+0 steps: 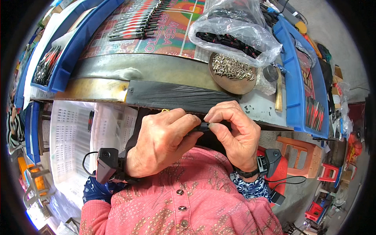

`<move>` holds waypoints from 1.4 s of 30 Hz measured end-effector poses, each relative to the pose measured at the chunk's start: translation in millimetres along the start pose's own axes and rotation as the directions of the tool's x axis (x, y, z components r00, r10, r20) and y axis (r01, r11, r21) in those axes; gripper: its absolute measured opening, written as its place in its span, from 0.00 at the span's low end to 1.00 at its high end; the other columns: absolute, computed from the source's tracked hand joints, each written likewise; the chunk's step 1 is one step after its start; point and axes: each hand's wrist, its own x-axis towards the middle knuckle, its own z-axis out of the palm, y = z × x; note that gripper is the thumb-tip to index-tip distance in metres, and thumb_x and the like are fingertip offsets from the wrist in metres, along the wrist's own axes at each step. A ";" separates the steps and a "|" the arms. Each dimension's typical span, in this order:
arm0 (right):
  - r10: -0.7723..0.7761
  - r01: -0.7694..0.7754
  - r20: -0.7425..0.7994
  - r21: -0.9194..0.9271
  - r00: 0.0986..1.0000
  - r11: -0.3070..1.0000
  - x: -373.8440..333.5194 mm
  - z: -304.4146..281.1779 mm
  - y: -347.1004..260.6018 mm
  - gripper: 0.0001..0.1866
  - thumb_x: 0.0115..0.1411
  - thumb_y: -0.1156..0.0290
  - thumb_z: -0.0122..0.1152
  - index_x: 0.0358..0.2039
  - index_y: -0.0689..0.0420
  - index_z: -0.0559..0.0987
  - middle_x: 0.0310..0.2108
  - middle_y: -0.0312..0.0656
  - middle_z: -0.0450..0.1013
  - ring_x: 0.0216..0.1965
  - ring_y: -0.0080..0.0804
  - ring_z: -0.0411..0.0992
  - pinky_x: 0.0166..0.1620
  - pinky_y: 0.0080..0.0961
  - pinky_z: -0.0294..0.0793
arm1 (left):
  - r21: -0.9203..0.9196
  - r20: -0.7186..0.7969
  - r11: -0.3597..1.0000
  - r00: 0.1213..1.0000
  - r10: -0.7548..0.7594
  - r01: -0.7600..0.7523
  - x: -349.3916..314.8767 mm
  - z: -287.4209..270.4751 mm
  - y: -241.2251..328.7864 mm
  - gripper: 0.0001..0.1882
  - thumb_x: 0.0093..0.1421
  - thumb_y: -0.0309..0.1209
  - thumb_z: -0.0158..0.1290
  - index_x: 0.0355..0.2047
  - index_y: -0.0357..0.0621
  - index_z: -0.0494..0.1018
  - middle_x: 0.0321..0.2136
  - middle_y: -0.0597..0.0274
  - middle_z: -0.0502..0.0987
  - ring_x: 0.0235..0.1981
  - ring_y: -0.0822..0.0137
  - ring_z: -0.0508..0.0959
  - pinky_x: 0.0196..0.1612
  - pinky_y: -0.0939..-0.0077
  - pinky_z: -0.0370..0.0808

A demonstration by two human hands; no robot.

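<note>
Just in front of the bench edge, both hands meet at a small dark tube-shaped part (203, 127). My left hand (160, 139) wraps its fingers and thumb around one end. At the other end, my right hand (237, 135) pinches with thumb and index finger. Much of the part is hidden by the fingers, and its exact kind cannot be made out. Beyond the hands, a round dish (225, 83) holds many small metal tips (233, 67). Beside it lies an open clear plastic bag (260, 55) of black parts with red bits.
Slim red-and-black pen-like sticks (137, 21) lie in a row on a printed sheet. Blue trays at left (67, 70) and right (291, 74) hold more. A brush (279, 94) lies near the right tray. Left below the bench stands a white crate (72, 137); at right, an orange stool (313, 156).
</note>
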 end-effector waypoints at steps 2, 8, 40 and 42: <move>0.044 -0.044 -0.004 0.042 0.999 0.998 -0.6 1.5 -0.1 0.04 0.55 0.81 0.63 0.31 0.61 0.76 0.32 0.40 0.76 0.36 0.33 0.73 0.44 0.27 0.72 | -0.005 0.006 1.000 1.000 0.001 -0.001 -0.2 -0.5 0.4 0.14 0.46 0.23 0.66 0.34 0.39 0.76 0.22 0.57 0.74 0.22 0.57 0.75 0.23 0.66 0.70; 0.152 -0.149 -0.013 0.100 0.988 0.984 -3.8 4.4 -2.5 0.04 0.56 0.81 0.62 0.32 0.62 0.77 0.33 0.41 0.76 0.36 0.33 0.73 0.43 0.27 0.72 | 0.044 0.013 0.999 1.000 0.013 -0.013 -1.4 -0.6 1.2 0.14 0.46 0.24 0.66 0.34 0.40 0.76 0.24 0.57 0.75 0.22 0.56 0.76 0.24 0.65 0.71; -0.179 0.177 0.011 -0.193 0.984 0.965 9.1 -2.1 -2.8 0.11 0.53 0.84 0.63 0.39 0.64 0.78 0.35 0.47 0.76 0.36 0.42 0.77 0.39 0.28 0.78 | 0.197 -0.128 0.970 0.978 0.167 -0.140 9.5 5.2 -5.4 0.14 0.46 0.27 0.65 0.34 0.44 0.73 0.22 0.61 0.70 0.21 0.60 0.74 0.23 0.67 0.71; 0.189 -0.178 -0.092 0.113 0.978 0.977 4.0 0.1 -8.4 0.10 0.58 0.80 0.64 0.41 0.64 0.78 0.35 0.42 0.77 0.37 0.27 0.77 0.40 0.21 0.76 | 0.213 -0.127 0.966 0.976 0.178 -0.148 16.2 2.3 -5.5 0.14 0.46 0.27 0.65 0.33 0.44 0.73 0.22 0.61 0.70 0.21 0.60 0.74 0.23 0.67 0.71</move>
